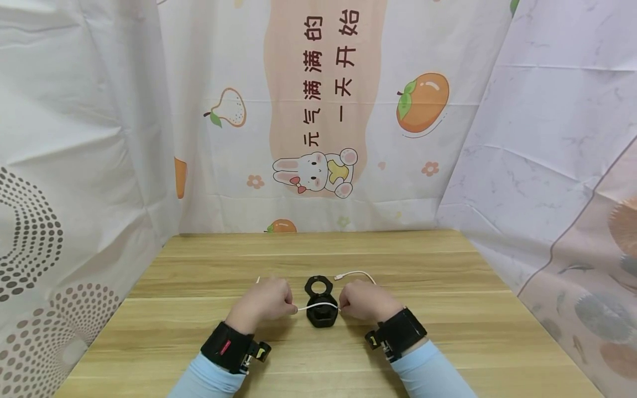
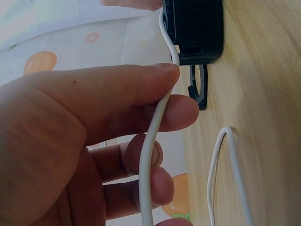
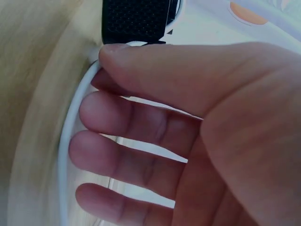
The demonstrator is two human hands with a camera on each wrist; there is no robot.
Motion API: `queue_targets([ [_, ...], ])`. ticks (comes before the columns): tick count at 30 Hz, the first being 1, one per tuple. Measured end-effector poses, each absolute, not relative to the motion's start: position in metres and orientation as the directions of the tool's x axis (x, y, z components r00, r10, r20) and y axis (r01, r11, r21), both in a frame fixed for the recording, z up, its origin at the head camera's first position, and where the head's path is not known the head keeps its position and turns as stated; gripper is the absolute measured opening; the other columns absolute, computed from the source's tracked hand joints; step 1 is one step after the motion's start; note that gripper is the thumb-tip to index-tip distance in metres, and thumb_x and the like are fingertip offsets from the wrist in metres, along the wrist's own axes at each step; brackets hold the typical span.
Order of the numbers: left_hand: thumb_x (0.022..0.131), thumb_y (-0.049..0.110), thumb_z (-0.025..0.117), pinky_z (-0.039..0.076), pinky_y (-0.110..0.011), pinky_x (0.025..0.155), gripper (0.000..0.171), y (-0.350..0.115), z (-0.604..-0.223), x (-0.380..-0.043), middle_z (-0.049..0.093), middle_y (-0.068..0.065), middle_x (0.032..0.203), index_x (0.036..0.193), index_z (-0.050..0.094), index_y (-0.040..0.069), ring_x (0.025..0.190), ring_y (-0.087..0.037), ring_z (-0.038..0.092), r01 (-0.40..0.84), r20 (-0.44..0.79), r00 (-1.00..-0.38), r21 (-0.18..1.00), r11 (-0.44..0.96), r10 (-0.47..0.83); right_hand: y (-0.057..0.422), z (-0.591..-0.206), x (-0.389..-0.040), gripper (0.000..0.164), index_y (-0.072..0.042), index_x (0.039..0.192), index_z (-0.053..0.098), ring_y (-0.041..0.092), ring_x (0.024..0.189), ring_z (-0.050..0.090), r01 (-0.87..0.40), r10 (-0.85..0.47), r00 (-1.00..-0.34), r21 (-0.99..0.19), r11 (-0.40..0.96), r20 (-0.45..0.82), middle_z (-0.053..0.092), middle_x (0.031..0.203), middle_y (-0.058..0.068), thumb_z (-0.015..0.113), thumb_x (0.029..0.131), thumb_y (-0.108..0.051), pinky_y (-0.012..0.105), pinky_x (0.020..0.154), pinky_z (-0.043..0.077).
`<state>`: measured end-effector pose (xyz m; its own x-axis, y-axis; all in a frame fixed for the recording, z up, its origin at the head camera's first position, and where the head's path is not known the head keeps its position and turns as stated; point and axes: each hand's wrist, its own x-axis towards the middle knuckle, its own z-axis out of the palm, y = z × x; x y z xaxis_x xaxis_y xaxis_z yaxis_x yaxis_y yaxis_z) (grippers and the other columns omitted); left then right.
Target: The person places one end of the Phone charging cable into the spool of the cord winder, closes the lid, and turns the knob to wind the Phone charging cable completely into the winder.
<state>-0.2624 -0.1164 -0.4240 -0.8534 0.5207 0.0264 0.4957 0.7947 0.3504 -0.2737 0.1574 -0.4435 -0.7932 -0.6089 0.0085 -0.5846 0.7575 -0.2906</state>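
Pinching white cable point(image 2: 145, 188) in both hands point(image 1: 266, 298) point(image 1: 365, 300), seemingly lining it up across opened black case point(image 1: 322, 319); next, probably press it evenly.

White cable point(image 2: 145, 181), black case point(image 1: 322, 320), light-blue sleeves point(image 1: 206, 378), tan wood-grained table point(image 1: 164, 326)

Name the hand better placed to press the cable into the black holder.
Probably the right hand: it pinches the white cable close beside the black holder, while the left hand pinches it farther out.
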Motion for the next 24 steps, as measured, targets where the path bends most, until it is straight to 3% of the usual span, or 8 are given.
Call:
queue_targets([
  [7,0.086,0.022,0.079,0.022,-0.023,0.044,0.036,-0.1161,-0.4238,-0.2619,0.030,0.017,0.048,0.054,0.065,0.015,0.045,-0.003,0.030,0.501,0.036,-0.851,0.358,0.788,0.524,0.1568,-0.4441,-0.2750,0.019,-0.021,0.073,0.072,0.002,0.063,0.051,-0.618,-0.637,-0.770,-0.284,0.734,0.030,0.058,0.070,-0.018,0.077,0.086,-0.009,0.024,0.061,0.047],
  [17,0.089,0.017,0.078,0.042,-0.026,0.052,0.014,-0.1139,-0.4205,-0.2607,0.057,0.012,0.067,0.074,0.075,0.018,0.056,-0.005,0.048,0.527,0.050,-0.836,0.346,0.776,0.546,0.1559,-0.4391,-0.2745,0.025,-0.019,0.069,0.064,0.003,0.060,0.048,-0.638,-0.655,-0.753,-0.320,0.700,0.067,0.051,0.066,-0.015,0.071,0.090,-0.008,0.024,0.057,0.044],
  [24,0.089,0.016,0.076,0.043,-0.026,0.052,0.015,-0.1129,-0.4191,-0.2612,0.057,0.012,0.068,0.074,0.073,0.018,0.057,-0.005,0.049,0.533,0.077,-0.836,0.342,0.774,0.543,0.1547,-0.4390,-0.2744,0.035,-0.024,0.065,0.057,0.001,0.053,0.043,-0.641,-0.650,-0.754,-0.319,0.698,0.094,0.045,0.059,-0.016,0.071,0.096,-0.024,0.024,0.053,0.040],
])
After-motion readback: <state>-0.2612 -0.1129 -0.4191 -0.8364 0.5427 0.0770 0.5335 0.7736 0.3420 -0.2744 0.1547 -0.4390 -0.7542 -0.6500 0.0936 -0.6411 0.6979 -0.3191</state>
